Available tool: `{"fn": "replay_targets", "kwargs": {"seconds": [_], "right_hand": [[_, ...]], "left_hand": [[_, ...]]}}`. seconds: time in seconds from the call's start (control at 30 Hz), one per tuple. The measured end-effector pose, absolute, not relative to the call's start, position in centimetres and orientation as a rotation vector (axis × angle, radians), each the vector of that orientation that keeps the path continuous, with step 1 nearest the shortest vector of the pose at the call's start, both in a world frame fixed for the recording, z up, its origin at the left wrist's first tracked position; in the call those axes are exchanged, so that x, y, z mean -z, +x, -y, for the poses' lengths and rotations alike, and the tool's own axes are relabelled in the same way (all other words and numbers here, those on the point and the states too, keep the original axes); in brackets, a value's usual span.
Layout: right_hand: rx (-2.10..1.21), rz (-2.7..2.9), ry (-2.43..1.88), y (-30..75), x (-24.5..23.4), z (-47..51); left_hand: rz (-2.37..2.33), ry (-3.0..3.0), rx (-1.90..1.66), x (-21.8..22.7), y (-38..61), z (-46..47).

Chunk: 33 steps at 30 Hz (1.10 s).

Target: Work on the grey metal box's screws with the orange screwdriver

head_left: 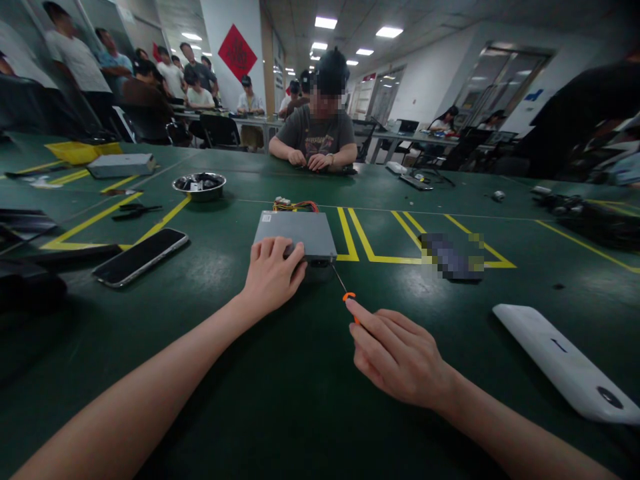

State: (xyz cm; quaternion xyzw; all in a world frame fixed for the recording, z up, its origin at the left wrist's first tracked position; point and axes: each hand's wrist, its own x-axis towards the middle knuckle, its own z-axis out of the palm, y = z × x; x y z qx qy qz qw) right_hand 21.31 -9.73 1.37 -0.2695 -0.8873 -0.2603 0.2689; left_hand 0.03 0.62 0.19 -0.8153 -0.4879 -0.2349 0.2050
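A grey metal computer power supply (305, 230) lies flat on the green table, with a bundle of coloured wires (297, 205) coming out at its far side. My left hand (275, 267) grips its near left part, fingers over the top and thumb toward the front edge. In my right hand (395, 350) is a screwdriver (350, 298) with an orange handle, my fingers closed around it. Its thin shaft points up and left, and the tip is at the near right corner of the power supply. Whether the tip sits in a screw is too small to tell.
A phone (143, 257) and a metal bowl of small parts (199, 187) are to the left. On the right lie a blurred dark object (453, 257) and a long white device (565, 360). Across the table sits a person (320, 127). Yellow tape (395, 259) marks the tabletop.
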Motion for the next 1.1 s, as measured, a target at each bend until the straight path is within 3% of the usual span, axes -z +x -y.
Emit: {"fn": "replay_targets", "kwargs": {"seconds": [0.8,1.1], "right_hand": [[0.680,2.420,-0.725,21.5,-1.3,9.7],[0.683,2.494,-0.934,19.4,-1.3,11.0]], "left_hand": [[1.352,-2.305,0.679,-0.1,-0.1,-0.9],[1.348,-2.305,0.681,0.0,-0.1,-0.9]]}}
